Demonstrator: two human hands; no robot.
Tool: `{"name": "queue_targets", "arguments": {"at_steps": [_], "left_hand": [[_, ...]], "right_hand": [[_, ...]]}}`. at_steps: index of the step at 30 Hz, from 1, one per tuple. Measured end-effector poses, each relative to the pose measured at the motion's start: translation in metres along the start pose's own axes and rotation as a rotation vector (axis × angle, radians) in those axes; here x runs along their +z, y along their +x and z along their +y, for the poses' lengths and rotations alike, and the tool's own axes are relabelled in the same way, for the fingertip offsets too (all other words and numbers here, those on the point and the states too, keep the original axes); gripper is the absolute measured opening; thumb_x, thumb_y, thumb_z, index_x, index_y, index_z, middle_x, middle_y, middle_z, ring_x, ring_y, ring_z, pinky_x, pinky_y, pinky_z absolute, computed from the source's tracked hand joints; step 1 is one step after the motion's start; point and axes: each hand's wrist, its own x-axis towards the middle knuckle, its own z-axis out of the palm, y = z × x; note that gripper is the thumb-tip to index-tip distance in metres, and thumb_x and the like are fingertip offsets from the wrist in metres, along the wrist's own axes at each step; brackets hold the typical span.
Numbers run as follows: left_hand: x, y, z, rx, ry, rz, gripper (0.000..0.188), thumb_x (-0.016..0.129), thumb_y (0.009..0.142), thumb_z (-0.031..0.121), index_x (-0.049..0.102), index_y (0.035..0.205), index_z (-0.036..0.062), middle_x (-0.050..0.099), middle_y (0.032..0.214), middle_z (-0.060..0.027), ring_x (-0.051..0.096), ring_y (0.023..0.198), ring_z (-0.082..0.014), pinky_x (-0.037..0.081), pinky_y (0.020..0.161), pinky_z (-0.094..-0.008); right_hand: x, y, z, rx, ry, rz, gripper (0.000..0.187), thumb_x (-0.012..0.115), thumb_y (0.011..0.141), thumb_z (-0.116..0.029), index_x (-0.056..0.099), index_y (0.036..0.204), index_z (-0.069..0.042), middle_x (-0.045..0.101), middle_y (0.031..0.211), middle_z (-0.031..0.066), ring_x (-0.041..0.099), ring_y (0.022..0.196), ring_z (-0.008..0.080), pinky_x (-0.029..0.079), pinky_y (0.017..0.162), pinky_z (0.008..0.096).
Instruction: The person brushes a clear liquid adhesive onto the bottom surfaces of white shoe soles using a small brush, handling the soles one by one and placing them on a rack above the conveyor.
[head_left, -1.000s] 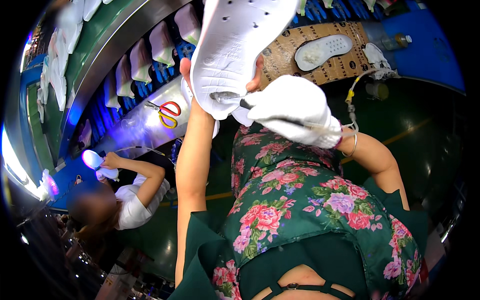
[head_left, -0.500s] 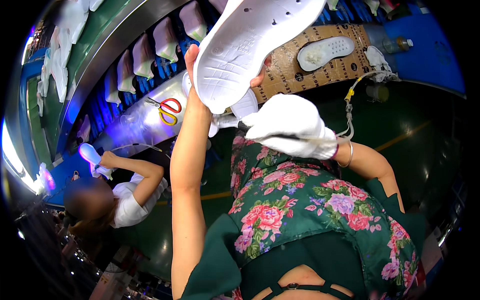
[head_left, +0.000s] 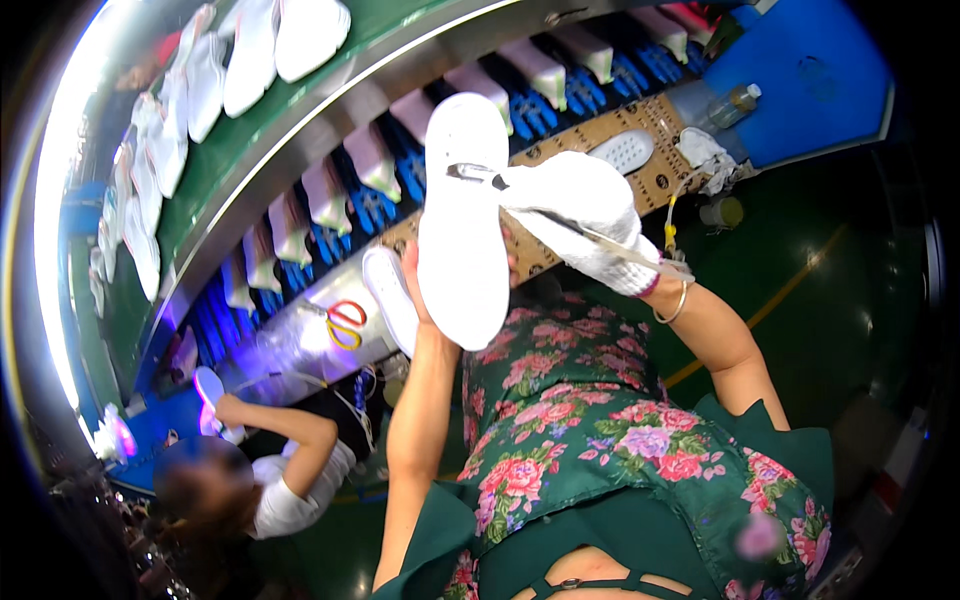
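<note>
Holding sole [head_left: 463,275] by bench [head_left: 662,180], green floor [head_left: 775,350]

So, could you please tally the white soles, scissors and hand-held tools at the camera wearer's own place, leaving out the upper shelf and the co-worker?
White soles: 3 (the held sole, the sole left of the left hand, the sole on the cardboard)
Scissors: 1
Hand-held tool: 1
Total: 5

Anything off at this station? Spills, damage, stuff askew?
No clear spill or damage; the visible face of the white sole looks intact. Mildly odd: a crumpled white cloth lies bunched beside the clear bottle, looking untidy, and the scissors have mismatched handles, one red, one yellow.
</note>
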Motion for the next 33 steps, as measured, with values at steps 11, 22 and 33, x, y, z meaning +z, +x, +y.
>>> {"name": "queue_targets", "arguments": {"at_steps": [11, 22, 33], "left_hand": [[0.033, 0.044, 0.058, 0.019, 0.320, -0.566, 0.126, 0.075, 0.066, 0.078, 0.026, 0.154, 0.0021, 0.043, 0.139, -0.0342, 0.057, 0.107, -0.0555, 0.062, 0.072, -0.0589], [0.127, 0.271, 0.126, 0.037, -0.539, -0.067, 0.070, 0.033, 0.106, 0.053, 0.027, 0.154, 0.0013, 0.020, 0.159, -0.0297, 0.032, 0.142, -0.0506, 0.042, 0.111, -0.0599], [0.118, 0.191, 0.131, 0.223, 0.490, -0.068, 0.064, 0.058, 0.099, 0.025, 0.033, 0.147, -0.0092, 0.053, 0.141, -0.0284, 0.064, 0.113, -0.0345, 0.057, 0.092, -0.0378]], "right_hand": [[-0.056, -0.036, -0.022, 0.637, 0.700, 0.301, 0.018, 0.075, 0.079, 0.005, 0.075, 0.097, 0.007, 0.075, 0.102, 0.0169, 0.072, 0.089, 0.0176, 0.058, 0.082, 0.0297], [-0.005, -0.089, 0.005, 0.914, 0.626, 0.320, 0.019, 0.077, 0.082, -0.002, 0.076, 0.100, 0.003, 0.077, 0.096, 0.0089, 0.070, 0.087, 0.0114, 0.055, 0.080, 0.0252], [0.017, -0.112, 0.026, 0.978, 0.683, 0.294, 0.018, 0.076, 0.083, 0.001, 0.076, 0.101, 0.004, 0.076, 0.096, 0.0096, 0.070, 0.085, 0.0136, 0.056, 0.075, 0.0248]]}}
